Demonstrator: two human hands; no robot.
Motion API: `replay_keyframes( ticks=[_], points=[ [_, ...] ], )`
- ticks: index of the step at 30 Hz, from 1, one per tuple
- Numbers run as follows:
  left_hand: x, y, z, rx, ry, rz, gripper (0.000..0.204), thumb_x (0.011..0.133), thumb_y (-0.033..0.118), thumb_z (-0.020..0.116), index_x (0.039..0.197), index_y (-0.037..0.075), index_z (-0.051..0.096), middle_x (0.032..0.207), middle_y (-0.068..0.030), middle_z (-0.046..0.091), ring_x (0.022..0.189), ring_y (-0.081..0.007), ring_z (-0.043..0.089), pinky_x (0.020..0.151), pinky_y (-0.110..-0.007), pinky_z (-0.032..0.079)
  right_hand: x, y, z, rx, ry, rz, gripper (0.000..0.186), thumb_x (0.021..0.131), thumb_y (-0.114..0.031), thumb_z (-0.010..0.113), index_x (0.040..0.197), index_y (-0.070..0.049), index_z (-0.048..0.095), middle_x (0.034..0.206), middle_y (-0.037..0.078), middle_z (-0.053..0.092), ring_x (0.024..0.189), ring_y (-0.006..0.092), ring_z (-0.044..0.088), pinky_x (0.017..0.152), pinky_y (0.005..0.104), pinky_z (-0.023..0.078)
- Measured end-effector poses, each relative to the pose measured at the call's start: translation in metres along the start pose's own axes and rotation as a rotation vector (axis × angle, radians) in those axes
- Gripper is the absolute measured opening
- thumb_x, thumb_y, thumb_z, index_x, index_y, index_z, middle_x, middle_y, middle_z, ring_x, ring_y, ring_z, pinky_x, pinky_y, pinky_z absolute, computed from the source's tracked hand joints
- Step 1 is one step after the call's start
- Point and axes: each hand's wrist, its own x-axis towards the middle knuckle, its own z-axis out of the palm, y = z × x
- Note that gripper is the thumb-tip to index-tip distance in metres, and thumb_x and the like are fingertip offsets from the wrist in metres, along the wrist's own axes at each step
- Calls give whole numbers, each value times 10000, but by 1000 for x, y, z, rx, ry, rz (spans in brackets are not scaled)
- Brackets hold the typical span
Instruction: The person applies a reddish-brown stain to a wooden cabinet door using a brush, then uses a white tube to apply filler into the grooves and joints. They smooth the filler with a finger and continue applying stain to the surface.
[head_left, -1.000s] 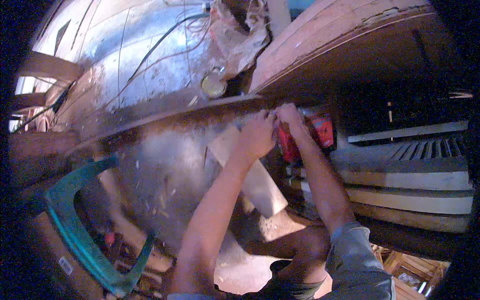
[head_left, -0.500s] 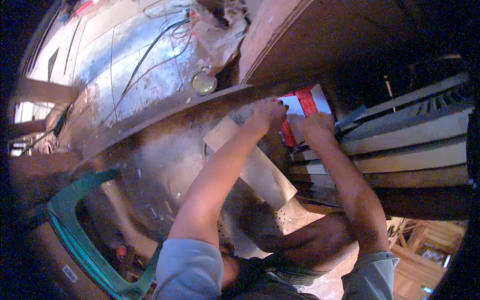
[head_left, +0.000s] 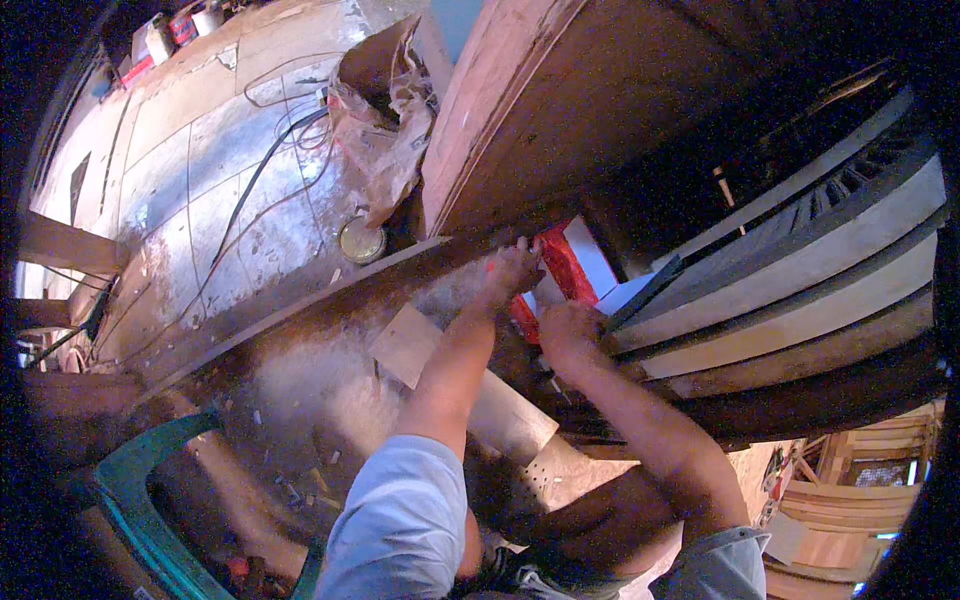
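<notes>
A red and white box [head_left: 567, 262], seemingly cardboard, lies at the middle right, beside stacked wooden boards. My left hand [head_left: 512, 272] is at its left edge, fingers bent against it; a small red spot shows by the knuckles, too small to name. On the near side, my right hand [head_left: 573, 332] is closed on the box, its fingertips partly hidden. White panels stick out at the box's right, perhaps flaps. Below my left forearm lies a pale wooden board [head_left: 510, 415], partly covered by the arm.
A long wooden beam [head_left: 290, 310] crosses left of my hands. Beyond it are a round tin [head_left: 362, 239], a crumpled plastic bag [head_left: 385, 140] and a cable on the floor. Slatted boards [head_left: 800, 300] stand at right, a green curved frame [head_left: 150, 500] at lower left.
The view has shifted, so the box and both hands sit lower and further left in the picture. More white panel shows at the box's right. Both hands stay at the box.
</notes>
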Motion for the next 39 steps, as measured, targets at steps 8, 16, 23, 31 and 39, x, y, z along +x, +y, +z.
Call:
replay_keyframes(
  ticks=[8, 16, 23, 31, 39],
  points=[
    [-4, -21, 56, 208, 250, 136, 585, 876, 354, 628, 1309, -24, 513, 1017, -212, 685, 913, -291, 703, 687, -457, 584, -8, 15, -55, 123, 92, -114, 220, 902, -125, 558, 996, -64, 747, 999, 147, 728, 911, 308, 718, 755, 450, 573],
    [-2, -15, 4, -382, 254, -47, 481, 874, 374, 630, 1196, 18, 603, 1036, -237, 680, 952, -366, 686, 769, -473, 567, -16, 27, -51, 121, 107, -175, 183, 883, -129, 562, 942, -74, 727, 917, 171, 720, 847, 339, 715, 728, 472, 576],
    [-47, -34, -23, -66, -149, -9, 309, 916, 297, 532, 1124, 123, 680, 1091, -192, 684, 991, -366, 680, 854, -535, 531, 29, 45, -76, 364, 185, -107, 195, 857, -121, 561, 950, 14, 665, 910, 253, 682, 891, 429, 677, 784, 501, 564],
    [-110, -56, 42, 307, 168, 178, 513, 896, 313, 555, 1385, 172, 484, 1195, -150, 616, 1083, -404, 597, 931, -620, 421, 123, -33, -52, 661, 217, -12, 261, 857, -169, 582, 1022, 4, 685, 1119, 268, 661, 1050, 442, 640, 900, 505, 528],
    [-123, -53, 14, 180, 62, 204, 535, 847, 371, 643, 1310, 118, 553, 1203, -192, 607, 1128, -363, 560, 949, -518, 438, 168, -23, -17, 277, -128, 9, 323, 849, -200, 596, 1115, -35, 682, 1218, 196, 646, 1117, 400, 627, 932, 501, 516]
  ],
)
